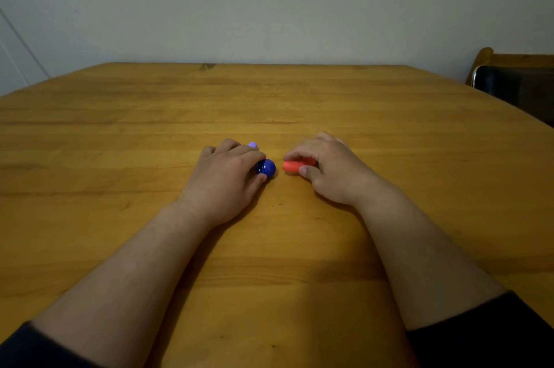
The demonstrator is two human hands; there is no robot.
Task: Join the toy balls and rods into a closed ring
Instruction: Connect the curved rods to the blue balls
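Observation:
My left hand (pixel 227 176) rests on the wooden table (pixel 150 116) and grips a dark blue ball (pixel 266 167) between thumb and fingers. A light purple tip (pixel 253 145) of another piece pokes out behind its fingers; the rest of that piece is hidden. My right hand (pixel 329 167) holds a red-orange rod (pixel 295 165) lying level, its free end pointing left at the blue ball. A small gap separates rod tip and ball. Most of what each palm covers is hidden.
The table's far edge meets a pale wall. A wooden chair (pixel 515 83) with a dark seat back stands past the table's right corner. Both forearms lie across the near half of the table.

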